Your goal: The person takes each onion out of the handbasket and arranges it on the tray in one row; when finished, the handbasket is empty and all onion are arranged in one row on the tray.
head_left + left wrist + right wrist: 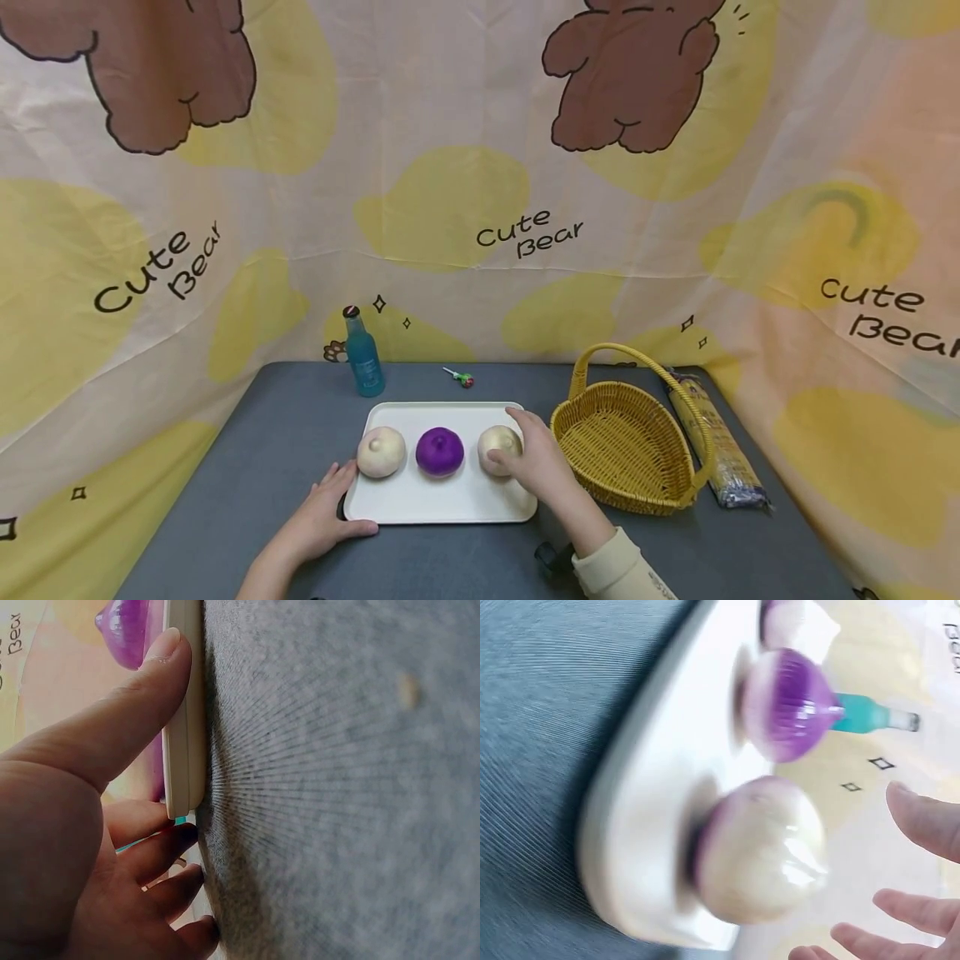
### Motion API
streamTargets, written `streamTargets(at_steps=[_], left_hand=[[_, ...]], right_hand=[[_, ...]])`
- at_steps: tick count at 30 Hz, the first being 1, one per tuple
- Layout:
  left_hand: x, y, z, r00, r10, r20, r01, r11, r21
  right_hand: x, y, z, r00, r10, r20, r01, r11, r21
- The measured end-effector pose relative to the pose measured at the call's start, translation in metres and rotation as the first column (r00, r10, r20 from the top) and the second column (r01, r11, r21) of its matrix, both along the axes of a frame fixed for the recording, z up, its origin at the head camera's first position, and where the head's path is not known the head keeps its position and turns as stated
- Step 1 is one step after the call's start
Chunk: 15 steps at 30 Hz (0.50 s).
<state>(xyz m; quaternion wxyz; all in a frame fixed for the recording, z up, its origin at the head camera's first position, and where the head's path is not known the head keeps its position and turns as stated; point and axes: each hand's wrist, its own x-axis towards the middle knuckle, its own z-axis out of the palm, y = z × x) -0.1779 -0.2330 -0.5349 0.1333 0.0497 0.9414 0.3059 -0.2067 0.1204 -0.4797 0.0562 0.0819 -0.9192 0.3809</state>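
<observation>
A white rectangular tray (450,504) bears three onion-shaped vegetables in a row: a white one (382,452) at left, a purple one (440,452) in the middle and a white one (498,440) at right. My left hand (322,515) touches the tray's near-left corner, thumb along the front edge, fingers by the left side. In the left wrist view its thumb (161,675) lies straight against the tray's wall. My right hand (538,457) hovers at the right white onion, thumb and fingers spread. The right wrist view shows a gap between these fingers (915,909) and that onion (769,851).
A yellow woven basket (626,492) with a tall handle stands right of the tray. Beyond it lies a long clear-wrapped yellow packet (723,454). At the back are a blue bottle (365,362) and a lollipop (465,381). A printed cloth (450,308) hangs behind the table.
</observation>
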Motion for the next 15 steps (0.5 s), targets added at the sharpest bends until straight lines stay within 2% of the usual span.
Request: streamTargets(at_steps=[4, 8, 11, 15], left_hand=[[0.000, -0.001, -0.001, 1.000, -0.002, -0.011, 0.002, 1.000, -0.009], [0.001, -0.003, -0.001, 1.000, -0.004, -0.014, 0.004, 1.000, -0.005], [0.005, -0.006, 0.001, 1.000, 0.004, -0.016, -0.004, 1.000, -0.007], [0.010, -0.016, 0.005, 0.999, 0.008, -0.034, -0.009, 1.000, -0.029]], right_hand=[[0.005, 0.008, 0.017, 0.999, 0.022, -0.025, -0.022, 0.999, -0.028], [0.012, 0.021, 0.034, 0.997, 0.033, -0.069, -0.034, 0.999, -0.009], [0.019, 0.035, 0.047, 0.995, 0.037, -0.097, -0.036, 0.999, 0.016], [0.029, 0.060, 0.067, 0.989, 0.066, -0.134, -0.066, 0.998, 0.000]])
